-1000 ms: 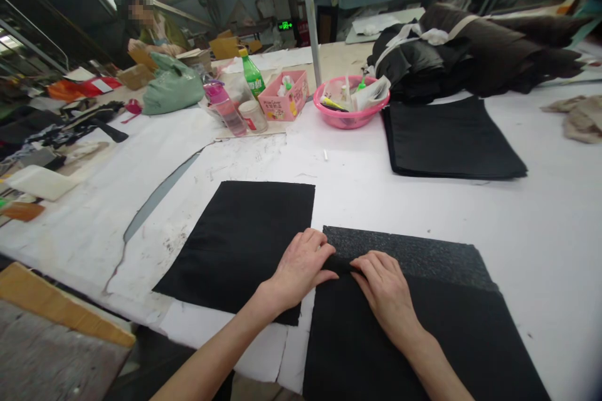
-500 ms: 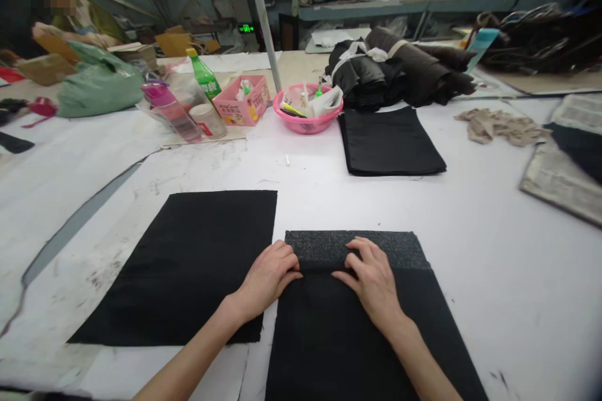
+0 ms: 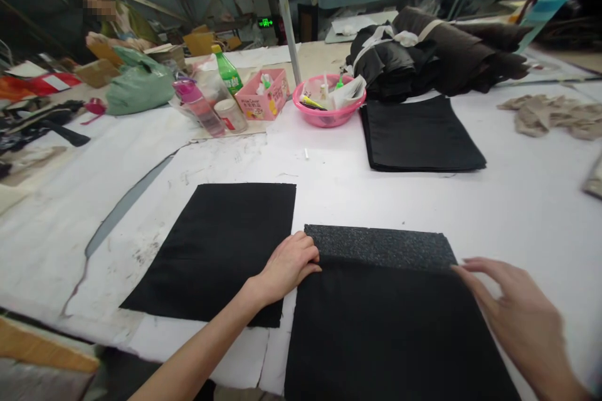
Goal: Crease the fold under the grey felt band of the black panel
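Observation:
A black fabric panel (image 3: 390, 326) lies in front of me, with a dark grey speckled strip (image 3: 376, 245) along its far end. At the left end of the line where strip and black cloth meet, my left hand (image 3: 292, 264) has its fingers closed on the fabric edge. My right hand (image 3: 524, 310) pinches the same panel's right edge between thumb and fingertips, at the other end of that line. Left of the panel a second black fabric piece (image 3: 221, 250) lies flat, partly behind my left wrist.
Farther back are a stack of black fabric pieces (image 3: 423, 135), dark fabric rolls (image 3: 446, 50), a pink basin (image 3: 329, 116), a pink box (image 3: 263, 97) and a green bottle (image 3: 228, 72). Beige cloth (image 3: 550, 114) lies at right. A person (image 3: 122, 25) sits at the far left.
My right hand has moved right, from the middle of the fold line to the panel's right edge. My left hand stays on the left edge. The view has turned left.

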### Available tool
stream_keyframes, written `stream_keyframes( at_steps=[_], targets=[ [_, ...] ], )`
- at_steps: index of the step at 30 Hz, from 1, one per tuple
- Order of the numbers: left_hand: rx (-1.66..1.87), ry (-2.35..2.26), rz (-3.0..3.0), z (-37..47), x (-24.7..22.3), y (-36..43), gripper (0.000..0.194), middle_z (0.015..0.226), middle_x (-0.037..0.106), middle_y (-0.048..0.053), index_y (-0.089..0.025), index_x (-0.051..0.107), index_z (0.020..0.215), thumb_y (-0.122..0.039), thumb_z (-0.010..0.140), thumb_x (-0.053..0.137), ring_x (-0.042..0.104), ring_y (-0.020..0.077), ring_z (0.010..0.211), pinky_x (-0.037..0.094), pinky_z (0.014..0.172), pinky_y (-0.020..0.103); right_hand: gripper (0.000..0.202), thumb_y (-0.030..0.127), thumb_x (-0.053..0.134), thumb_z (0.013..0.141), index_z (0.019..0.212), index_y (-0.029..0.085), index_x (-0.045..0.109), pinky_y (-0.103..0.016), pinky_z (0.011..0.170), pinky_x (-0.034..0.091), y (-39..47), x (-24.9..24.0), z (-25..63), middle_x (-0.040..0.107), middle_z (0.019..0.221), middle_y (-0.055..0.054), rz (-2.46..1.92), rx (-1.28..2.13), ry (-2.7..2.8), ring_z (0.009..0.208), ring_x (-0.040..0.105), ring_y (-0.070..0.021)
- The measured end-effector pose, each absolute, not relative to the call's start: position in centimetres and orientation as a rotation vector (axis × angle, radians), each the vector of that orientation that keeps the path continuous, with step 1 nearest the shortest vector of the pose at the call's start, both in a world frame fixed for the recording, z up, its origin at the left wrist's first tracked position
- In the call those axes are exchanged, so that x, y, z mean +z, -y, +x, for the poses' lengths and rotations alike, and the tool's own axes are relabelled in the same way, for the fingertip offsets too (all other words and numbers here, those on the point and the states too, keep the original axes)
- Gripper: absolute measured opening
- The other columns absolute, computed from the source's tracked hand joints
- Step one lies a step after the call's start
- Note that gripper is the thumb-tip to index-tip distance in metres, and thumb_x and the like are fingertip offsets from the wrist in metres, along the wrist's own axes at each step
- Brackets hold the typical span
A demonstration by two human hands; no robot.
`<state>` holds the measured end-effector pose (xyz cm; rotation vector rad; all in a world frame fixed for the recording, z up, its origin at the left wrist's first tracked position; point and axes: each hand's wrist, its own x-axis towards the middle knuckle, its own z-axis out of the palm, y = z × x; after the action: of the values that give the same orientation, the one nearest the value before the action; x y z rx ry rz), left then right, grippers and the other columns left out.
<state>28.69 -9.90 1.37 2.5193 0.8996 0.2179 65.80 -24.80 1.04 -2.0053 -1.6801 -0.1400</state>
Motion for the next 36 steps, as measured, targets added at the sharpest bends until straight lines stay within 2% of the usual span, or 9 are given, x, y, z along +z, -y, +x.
stream_keyframes(
  at_steps=[4, 8, 13, 17, 25, 36],
  targets=[
    [0.198, -0.901, 2.524, 28.7, 1.2, 9.7, 0.017, 0.086, 0.055, 0.001, -0.018, 0.057, 0.081, -0.03, 0.087, 0.068, 0.049, 0.018, 0.087, 0.041, 0.077, 0.03, 0.019, 0.034, 0.054, 0.097, 0.113, 0.025, 0.057, -0.037, 0.087, 0.043, 19.5, 1.1, 54.6, 0.06, 0.109, -0.003, -1.631, 0.27, 2.051, 0.103, 0.054, -0.0203],
    [0.202, -0.886, 2.537, 28.6, 0.9, 9.5, 0.017, 0.086, 0.056, 0.001, -0.019, 0.058, 0.083, -0.033, 0.087, 0.068, 0.049, 0.0188, 0.089, 0.041, 0.078, 0.031, 0.028, 0.02, 0.061, 0.092, 0.119, 0.023, 0.055, -0.036, 0.085, 0.039, 17.3, 0.1, 49.6, 0.058, 0.109, -0.003, -1.503, 0.392, 2.156, 0.102, 0.05, -0.02],
    [0.259, -0.894, 2.502, 28.2, 0.5, 9.5, 0.017, 0.088, 0.058, 0.002, -0.019, 0.06, 0.087, -0.034, 0.087, 0.068, 0.05, 0.0193, 0.09, 0.043, 0.079, 0.032, 0.019, 0.019, 0.057, 0.094, 0.112, 0.024, 0.06, -0.036, 0.078, 0.035, 16.7, -0.8, 49.0, 0.058, 0.095, -0.002, -1.491, 0.372, 2.165, 0.091, 0.048, -0.0194],
    [0.4, -0.926, 2.455, 27.8, 0.3, 9.7, 0.011, 0.09, 0.06, 0.003, -0.018, 0.062, 0.095, -0.028, 0.091, 0.063, 0.052, 0.0189, 0.091, 0.044, 0.08, 0.032, 0.015, 0.02, 0.052, 0.097, 0.106, 0.023, 0.063, -0.034, 0.076, 0.033, 16.5, -1.2, 48.8, 0.057, 0.09, -0.002, -1.476, 0.39, 2.136, 0.087, 0.047, -0.018],
    [0.476, -0.9, 2.545, 26.8, -0.5, 10.4, 0.015, 0.086, 0.061, 0.003, -0.017, 0.062, 0.093, -0.017, 0.098, 0.048, 0.052, 0.0165, 0.085, 0.045, 0.078, 0.032, 0.024, 0.016, 0.049, 0.097, 0.113, 0.025, 0.065, -0.033, 0.076, 0.034, 16.6, -1.4, 49.0, 0.057, 0.093, -0.003, -1.428, 0.384, 2.117, 0.088, 0.046, -0.0174],
    [0.402, -0.837, 2.737, 26.3, -0.6, 10.6, 0.016, 0.095, 0.062, 0.006, -0.015, 0.061, 0.105, -0.013, 0.096, 0.048, 0.055, 0.0182, 0.089, 0.049, 0.077, 0.034, 0.031, 0.016, 0.04, 0.1, 0.118, 0.026, 0.064, -0.033, 0.073, 0.033, 16.4, -1.8, 49.0, 0.055, 0.094, -0.005, -1.41, 0.385, 2.156, 0.086, 0.045, -0.0177]
  ],
)
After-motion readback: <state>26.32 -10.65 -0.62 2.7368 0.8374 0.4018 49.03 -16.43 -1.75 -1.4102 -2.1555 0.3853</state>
